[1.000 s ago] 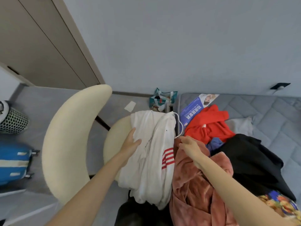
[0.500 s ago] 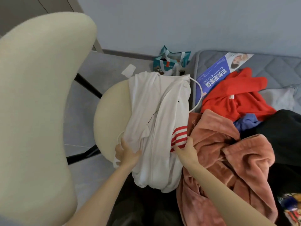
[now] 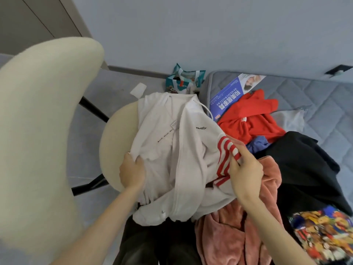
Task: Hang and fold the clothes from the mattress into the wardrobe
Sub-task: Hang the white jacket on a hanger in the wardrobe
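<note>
A white zip jacket (image 3: 183,150) with red stripes on one sleeve lies across the round cream chair seat (image 3: 116,142). My left hand (image 3: 131,172) grips the jacket's left side near the seat edge. My right hand (image 3: 245,175) pinches the red-striped sleeve and lifts it a little. Heaped on the grey quilted mattress (image 3: 322,104) to the right are a pink fleece garment (image 3: 238,226), a red top (image 3: 250,119), a black garment (image 3: 305,169), a bit of blue cloth (image 3: 257,143) and a bright patterned piece (image 3: 324,236).
The chair's tall cream backrest (image 3: 38,140) fills the left side. A teal bag (image 3: 184,79) and a scrap of white paper (image 3: 138,89) sit on the floor by the wall. A blue leaflet (image 3: 229,96) lies on the mattress corner. Wardrobe panels (image 3: 34,22) stand at top left.
My hands moved down the white jacket to its lower half. The left now grips the side and the right has lifted the striped sleeve up and rightward. The camera tilted up a little.
</note>
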`<control>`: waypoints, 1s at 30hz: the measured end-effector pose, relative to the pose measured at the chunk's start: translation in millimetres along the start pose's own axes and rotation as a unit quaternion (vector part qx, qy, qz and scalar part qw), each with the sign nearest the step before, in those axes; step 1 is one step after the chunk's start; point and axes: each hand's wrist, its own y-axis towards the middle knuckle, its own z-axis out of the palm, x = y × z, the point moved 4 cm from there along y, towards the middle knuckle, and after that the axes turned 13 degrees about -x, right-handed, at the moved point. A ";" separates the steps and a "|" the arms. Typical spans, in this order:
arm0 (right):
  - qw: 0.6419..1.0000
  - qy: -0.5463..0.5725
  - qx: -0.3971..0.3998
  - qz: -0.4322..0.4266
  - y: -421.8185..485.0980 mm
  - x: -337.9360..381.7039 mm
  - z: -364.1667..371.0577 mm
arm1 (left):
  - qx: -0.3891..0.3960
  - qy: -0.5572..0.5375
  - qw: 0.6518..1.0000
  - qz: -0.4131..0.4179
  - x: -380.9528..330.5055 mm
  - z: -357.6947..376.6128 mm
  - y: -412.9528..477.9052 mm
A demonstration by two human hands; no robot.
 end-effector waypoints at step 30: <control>0.873 -0.078 0.434 -0.207 -88.1 17.8 159.7 | 0.183 0.320 0.907 0.201 114.7 60.7 3.7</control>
